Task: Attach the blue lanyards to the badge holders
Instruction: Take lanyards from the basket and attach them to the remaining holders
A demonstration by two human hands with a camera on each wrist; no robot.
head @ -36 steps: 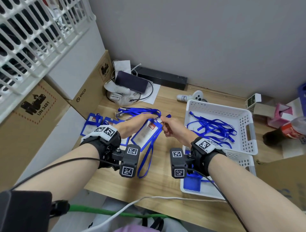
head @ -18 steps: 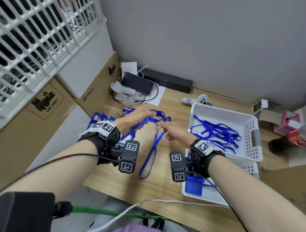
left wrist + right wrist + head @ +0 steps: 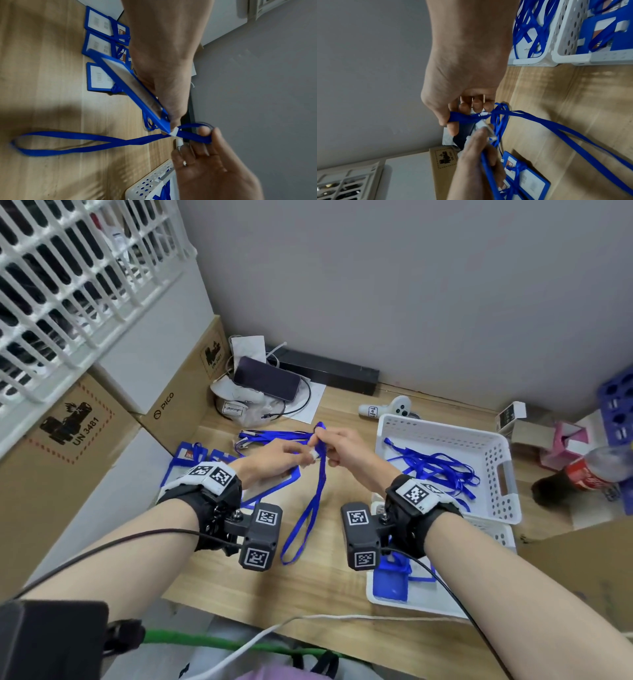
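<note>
My left hand (image 3: 303, 458) grips a blue-framed badge holder (image 3: 128, 86) by its top end, tilted above the wooden table (image 3: 322, 587). A clear tab (image 3: 173, 132) sticks out at the holder's top. The right hand (image 3: 320, 441) pinches a short loop of a blue lanyard (image 3: 308, 508) right at that tab. The rest of the strap (image 3: 82, 140) hangs down to the table in a long loop. In the right wrist view the pinched strap (image 3: 460, 117) runs past the tab (image 3: 485, 127).
Finished badges with lanyards (image 3: 186, 453) lie at the left by cardboard boxes (image 3: 178, 405). A white basket (image 3: 442, 431) of loose lanyards (image 3: 435, 467) stands at the right, and a nearer basket (image 3: 411, 607) holds badge holders. A phone (image 3: 267, 378), controller (image 3: 394, 409) and cola bottle (image 3: 582, 474) sit behind.
Both hands moved away from me with the holder and lanyard. The holder, earlier face up, now lies mostly under my left hand. The right hand now pinches a short loop at its top.
</note>
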